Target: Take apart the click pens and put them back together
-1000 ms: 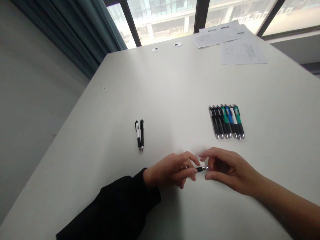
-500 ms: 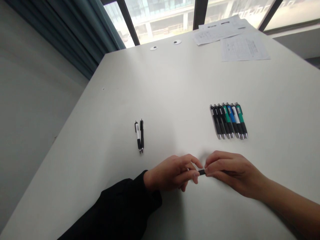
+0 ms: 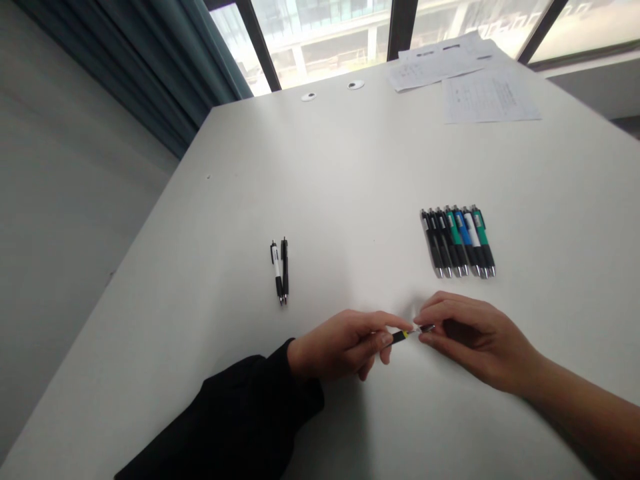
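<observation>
My left hand point(image 3: 345, 343) is closed around a pen point(image 3: 399, 337) with a black grip and a yellow ring at its front end; most of its barrel is hidden in my palm. From that end a thin, light part sticks out to the right. My right hand point(image 3: 477, 343) pinches a small silver and dark pen tip point(image 3: 428, 328) between thumb and fingers, right by the thin part. Whether the two pieces still touch is too small to tell. Both hands hover low over the white table point(image 3: 320, 200).
To the right lies a tight row of several pens, with black, green, blue point(image 3: 463, 230) and white barrels. A white pen point(image 3: 277, 267) and a black pen point(image 3: 285, 267) lie side by side on the left. Printed papers point(image 3: 493, 97) and two oval stickers point(image 3: 356, 85) are by the window.
My right hand has shifted slightly up and right, away from my left. The yellow ring and thin part at the pen's front end now show, along with the silver tip.
</observation>
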Demonstrator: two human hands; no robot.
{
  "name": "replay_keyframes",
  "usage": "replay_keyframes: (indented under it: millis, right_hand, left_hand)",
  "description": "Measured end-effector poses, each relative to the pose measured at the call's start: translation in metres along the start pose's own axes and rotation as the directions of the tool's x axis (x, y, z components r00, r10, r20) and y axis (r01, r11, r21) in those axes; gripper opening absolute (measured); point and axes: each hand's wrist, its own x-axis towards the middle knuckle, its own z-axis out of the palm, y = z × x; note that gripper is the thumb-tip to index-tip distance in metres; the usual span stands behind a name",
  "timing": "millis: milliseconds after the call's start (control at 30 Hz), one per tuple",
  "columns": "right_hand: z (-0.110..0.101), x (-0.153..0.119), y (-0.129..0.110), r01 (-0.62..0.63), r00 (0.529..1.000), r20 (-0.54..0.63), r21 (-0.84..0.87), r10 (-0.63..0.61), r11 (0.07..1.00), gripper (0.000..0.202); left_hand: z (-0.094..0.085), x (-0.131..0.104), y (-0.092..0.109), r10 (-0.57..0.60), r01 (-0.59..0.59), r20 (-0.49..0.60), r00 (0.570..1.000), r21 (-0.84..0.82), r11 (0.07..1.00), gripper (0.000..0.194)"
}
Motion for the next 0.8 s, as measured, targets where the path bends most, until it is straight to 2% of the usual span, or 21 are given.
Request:
replay_keyframes:
  millis: [67, 133, 267, 600, 700, 800]
  right_hand:
    - [0.001, -0.001, 0.002, -0.042, 0.996, -0.075, -0.047, 0.039, 0.998, 0.007]
    - [0.001, -0.001, 0.003, -0.079, 0.991, -0.116, -0.165, 0.06, 0.983, 0.004]
    - [0.001, -0.001, 0.007, -0.042, 0.995, -0.103, -0.342, 0.007, 0.939, 0.006]
    - [0.003, 0.0, 0.006, -0.074, 0.991, -0.133, -0.352, 0.028, 0.933, 0.025]
    - [0.001, -0.003, 0.0, 0.011, 0.992, -0.116, -0.308, -0.049, 0.951, 0.026]
    - [0.0, -0.005, -0.003, 0.124, 0.991, -0.009, -0.266, -0.131, 0.956, 0.03]
  left_hand:
    - [0.0, 0.0, 0.0, 0.005, -0.005, -0.005, 1.0, -0.01, 1.0, 0.036]
    - [0.0, 0.0, 0.0, 0.007, -0.008, -0.018, 1.0, -0.018, 1.0, 0.035]
    - [0.0, 0.0, 0.001, 0.004, -0.005, -0.032, 0.999, -0.036, 0.999, 0.034]
    - [0.001, 0.001, -0.001, 0.004, -0.004, -0.043, 0.999, -0.003, 1.0, 0.034]
    - [0.001, 0.001, -0.001, -0.002, 0.002, -0.047, 0.999, 0.008, 1.0, 0.033]
    - [0.001, 0.0, -0.001, 0.007, -0.006, -0.04, 0.999, 0.014, 1.0, 0.033]
